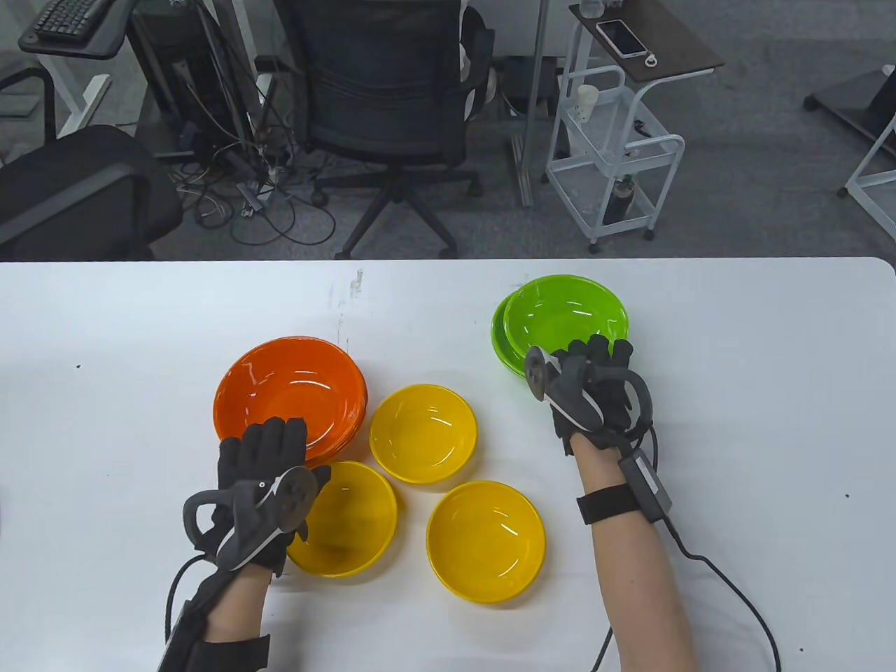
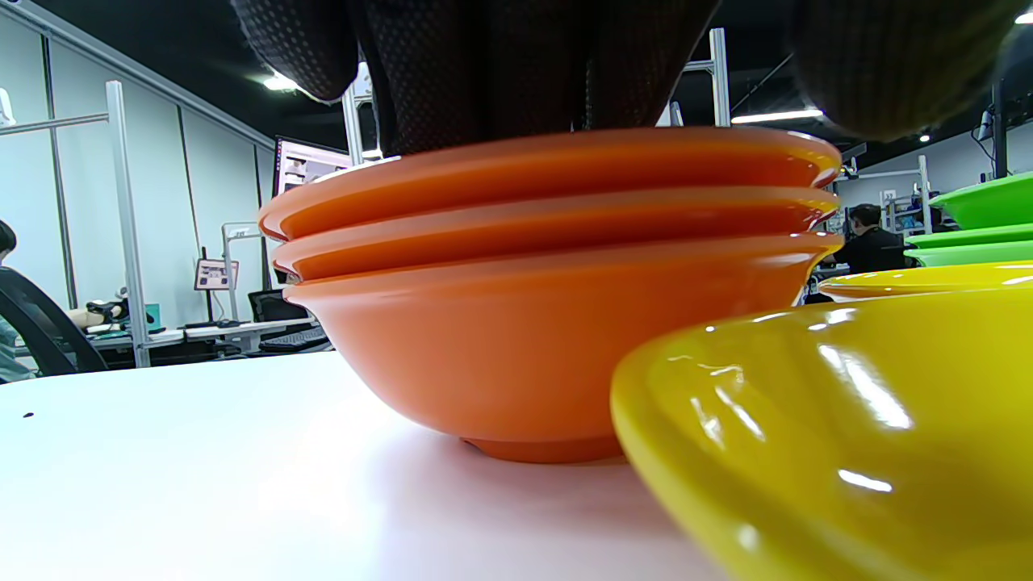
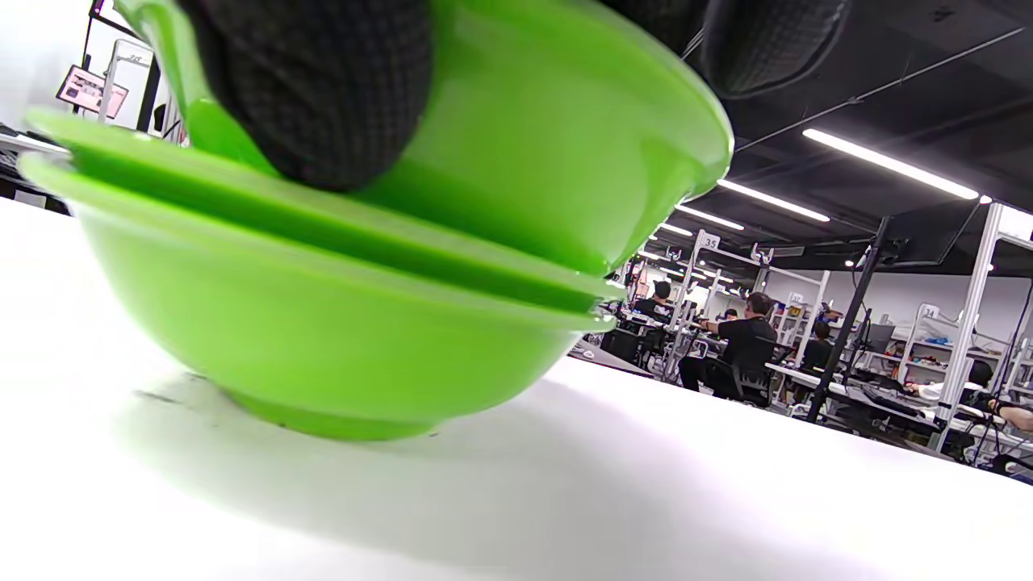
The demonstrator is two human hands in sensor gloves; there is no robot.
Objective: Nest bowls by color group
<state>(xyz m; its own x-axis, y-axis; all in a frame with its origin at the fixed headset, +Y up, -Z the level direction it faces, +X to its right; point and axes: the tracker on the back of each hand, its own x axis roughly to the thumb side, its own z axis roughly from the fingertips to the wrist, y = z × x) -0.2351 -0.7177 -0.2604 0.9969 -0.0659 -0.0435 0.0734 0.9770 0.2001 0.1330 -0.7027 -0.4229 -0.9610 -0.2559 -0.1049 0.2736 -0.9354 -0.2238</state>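
Three orange bowls (image 1: 290,392) sit nested at the left; the left wrist view shows the stack (image 2: 557,323) level on the table. My left hand (image 1: 280,434) rests its fingers (image 2: 500,73) on the stack's near rim, thumb apart. Three yellow bowls (image 1: 423,434) (image 1: 350,521) (image 1: 486,542) lie separately in the middle. At the right, two green bowls (image 1: 498,343) are nested (image 3: 323,323). My right hand (image 1: 595,353) grips the near rim of a third green bowl (image 1: 567,315), held tilted and offset on top of them (image 3: 549,137), thumb (image 3: 323,89) on its outer wall.
The white table (image 1: 735,420) runs to its far edge just behind the green bowls. An office chair (image 1: 392,84) and a white cart (image 1: 616,154) stand beyond it. The nearest yellow bowl (image 2: 831,436) sits close against the orange stack.
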